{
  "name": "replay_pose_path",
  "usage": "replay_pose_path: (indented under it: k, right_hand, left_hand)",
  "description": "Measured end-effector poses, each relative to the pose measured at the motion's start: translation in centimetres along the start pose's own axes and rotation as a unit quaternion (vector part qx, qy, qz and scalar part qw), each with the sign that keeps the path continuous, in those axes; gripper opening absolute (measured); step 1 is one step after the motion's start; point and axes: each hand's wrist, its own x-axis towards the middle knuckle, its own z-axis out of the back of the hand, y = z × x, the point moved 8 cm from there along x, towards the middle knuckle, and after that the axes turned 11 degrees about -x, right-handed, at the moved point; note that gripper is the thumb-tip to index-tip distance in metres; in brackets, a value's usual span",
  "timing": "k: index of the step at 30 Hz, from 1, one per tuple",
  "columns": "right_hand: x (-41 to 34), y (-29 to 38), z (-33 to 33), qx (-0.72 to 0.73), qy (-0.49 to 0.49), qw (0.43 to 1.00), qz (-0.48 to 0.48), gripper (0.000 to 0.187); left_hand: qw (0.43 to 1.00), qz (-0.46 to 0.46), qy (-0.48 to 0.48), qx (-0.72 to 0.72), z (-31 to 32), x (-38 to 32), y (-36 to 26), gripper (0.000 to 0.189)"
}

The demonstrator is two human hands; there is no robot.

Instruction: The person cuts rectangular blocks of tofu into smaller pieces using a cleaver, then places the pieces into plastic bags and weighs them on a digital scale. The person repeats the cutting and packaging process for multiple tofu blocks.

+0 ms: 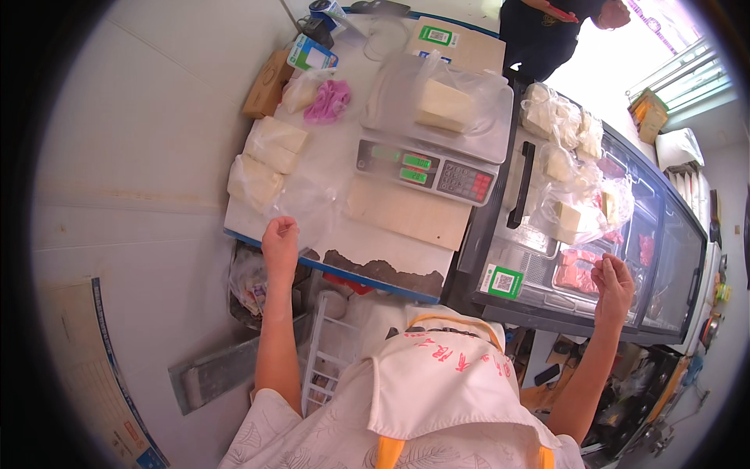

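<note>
My left hand (280,241) is at the front left of the white table (351,234), its fingertips pinched at the edge of a clear plastic bag (310,208). Just beyond it lie bagged pale blocks, probably tofu (255,180). My right hand (613,288) hovers over the glass-topped display case (545,281) with thumb and fingertips together, and I see nothing in them. On the pan of a digital scale (428,170) rests another pale block (443,105) in a clear bag. The scale's display is lit.
Several bagged pale blocks (568,220) sit on the case, with pink meat in trays (577,272) under its glass. A pink cloth or bag (328,102) and a cardboard box (268,84) lie at the table's left. Beyond, a person (539,35) holds a red object, possibly a phone.
</note>
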Motion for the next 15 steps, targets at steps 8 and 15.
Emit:
replay_pose_path:
  k: [8, 15]
  right_hand:
    - [-0.1, -0.6, -0.9, 0.002, -0.010, 1.000, -0.007, 0.016]
    - [1.1, 2.7, -6.2, -0.013, 0.035, 0.998, 0.043, 0.016]
  left_hand:
    - [0.999, 0.007, 0.039, 0.013, -4.2, -0.2, 0.7, 0.014]
    - [0.986, -0.143, 0.080, 0.013, -10.8, -0.8, -10.8, 0.016]
